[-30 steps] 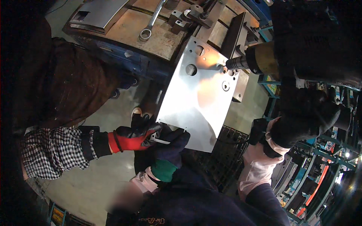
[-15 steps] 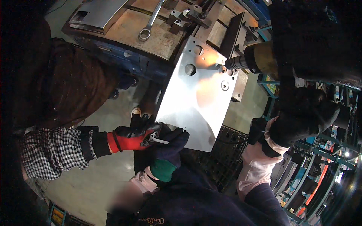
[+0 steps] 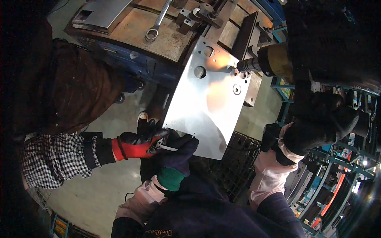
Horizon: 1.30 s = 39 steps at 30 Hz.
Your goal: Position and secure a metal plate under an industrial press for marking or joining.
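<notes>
both hands [image 3: 180,152] on metal sheet [image 3: 206,99], w/ press tool [image 3: 248,65]

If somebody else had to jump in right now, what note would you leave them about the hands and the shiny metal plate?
Left hand, in a dark glove with a green cuff, grips the near edge of the metal sheet.
Right hand, dark-gloved, is up by the machine on the right; whether it grips anything cannot be told.
A co-worker's red-and-black gloved hand holds the same near corner.
The sheet's far end sits at the machine's round nose. Several holes already show there.
A wrench lies on the rusty bench.
Left: keep the sheet steady; nothing shows it released.
</notes>
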Tool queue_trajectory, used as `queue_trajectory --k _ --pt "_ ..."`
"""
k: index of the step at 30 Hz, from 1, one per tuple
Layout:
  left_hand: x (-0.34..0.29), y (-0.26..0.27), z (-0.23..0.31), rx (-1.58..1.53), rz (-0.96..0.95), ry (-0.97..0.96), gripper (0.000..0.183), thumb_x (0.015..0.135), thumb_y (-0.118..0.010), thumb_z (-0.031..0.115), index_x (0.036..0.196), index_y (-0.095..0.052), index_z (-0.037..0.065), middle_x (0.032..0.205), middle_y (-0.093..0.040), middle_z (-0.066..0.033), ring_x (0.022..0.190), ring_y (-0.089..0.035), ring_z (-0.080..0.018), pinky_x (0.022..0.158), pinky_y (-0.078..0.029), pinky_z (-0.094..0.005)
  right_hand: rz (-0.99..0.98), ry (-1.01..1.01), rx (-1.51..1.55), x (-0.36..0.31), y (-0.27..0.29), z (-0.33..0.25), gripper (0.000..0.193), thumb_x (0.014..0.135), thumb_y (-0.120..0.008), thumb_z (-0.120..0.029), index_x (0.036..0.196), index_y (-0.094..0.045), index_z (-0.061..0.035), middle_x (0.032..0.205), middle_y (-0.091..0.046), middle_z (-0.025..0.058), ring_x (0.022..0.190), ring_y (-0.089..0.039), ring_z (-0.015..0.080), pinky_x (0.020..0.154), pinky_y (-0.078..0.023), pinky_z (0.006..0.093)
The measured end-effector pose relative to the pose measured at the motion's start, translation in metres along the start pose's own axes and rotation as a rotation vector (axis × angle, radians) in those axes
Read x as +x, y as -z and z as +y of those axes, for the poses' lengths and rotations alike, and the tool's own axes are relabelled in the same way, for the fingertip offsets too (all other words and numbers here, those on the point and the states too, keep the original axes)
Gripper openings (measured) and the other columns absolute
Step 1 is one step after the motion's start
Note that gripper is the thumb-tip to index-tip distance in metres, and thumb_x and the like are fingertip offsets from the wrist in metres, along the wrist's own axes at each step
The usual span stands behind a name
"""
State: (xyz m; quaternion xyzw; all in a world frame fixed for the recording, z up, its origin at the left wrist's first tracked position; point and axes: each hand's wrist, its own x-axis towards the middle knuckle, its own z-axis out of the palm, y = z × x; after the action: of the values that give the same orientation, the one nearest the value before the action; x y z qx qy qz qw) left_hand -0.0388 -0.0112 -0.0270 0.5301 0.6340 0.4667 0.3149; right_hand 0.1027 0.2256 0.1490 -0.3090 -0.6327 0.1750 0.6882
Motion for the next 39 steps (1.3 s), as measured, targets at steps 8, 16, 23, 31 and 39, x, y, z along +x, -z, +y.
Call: queue_trajectory --k 8,16,23,31,39 --pt "0.003 -0.005 0.007 -0.023 0.057 0.121 0.029 0.081 -0.067 -0.004 0.108 -0.068 0.005 0.112 -0.066 -0.0088 0.104 -0.060 -0.0162 0.091 -0.049 -0.0315 0.092 0.102 -0.276 0.002 0.003 0.008 0.052 0.097 -0.048 -0.033 0.141 -0.034 -0.0101 0.135 -0.047 0.0174 0.115 -0.054 0.0317 0.090 -0.055 0.0410" --pt "-0.002 -0.023 0.001 -0.594 0.169 0.450 0.028 0.081 -0.068 -0.001 0.109 -0.069 0.007 0.110 -0.066 -0.0080 0.104 -0.060 -0.0189 0.092 -0.048 -0.0331 0.161 0.029 -0.104 -0.003 -0.011 0.003 0.051 0.095 -0.051 -0.028 0.140 -0.037 -0.0091 0.136 -0.047 0.0174 0.120 -0.051 0.0326 0.096 -0.051 0.0438" --pt "-0.008 -0.022 -0.001 -0.505 0.131 0.347 0.032 0.082 -0.065 -0.003 0.111 -0.068 0.009 0.113 -0.065 -0.0078 0.109 -0.059 -0.0194 0.094 -0.047 -0.0328 0.088 -0.032 -0.066 -0.002 -0.007 -0.003 0.048 0.094 -0.053 -0.029 0.138 -0.042 -0.0150 0.136 -0.049 0.0139 0.120 -0.052 0.0328 0.096 -0.050 0.0497" --pt "-0.005 -0.017 0.000 -0.421 0.100 0.206 0.035 0.082 -0.061 -0.003 0.114 -0.066 0.009 0.116 -0.064 -0.0089 0.108 -0.059 -0.0223 0.093 -0.048 -0.0357 0.112 0.064 -0.109 -0.008 -0.008 0.001 0.047 0.094 -0.053 -0.031 0.138 -0.044 -0.0180 0.138 -0.048 0.0138 0.119 -0.052 0.0341 0.095 -0.050 0.0513" --pt "0.004 0.001 0.003 -0.003 0.027 -0.034 0.036 0.084 -0.058 -0.002 0.118 -0.063 0.007 0.119 -0.062 -0.0102 0.112 -0.058 -0.0219 0.095 -0.048 -0.0359 0.049 -0.110 0.148 0.001 0.007 0.004 0.045 0.095 -0.051 -0.032 0.137 -0.045 -0.0177 0.124 -0.059 0.0120 0.096 -0.063 0.0324 0.081 -0.057 0.0448"
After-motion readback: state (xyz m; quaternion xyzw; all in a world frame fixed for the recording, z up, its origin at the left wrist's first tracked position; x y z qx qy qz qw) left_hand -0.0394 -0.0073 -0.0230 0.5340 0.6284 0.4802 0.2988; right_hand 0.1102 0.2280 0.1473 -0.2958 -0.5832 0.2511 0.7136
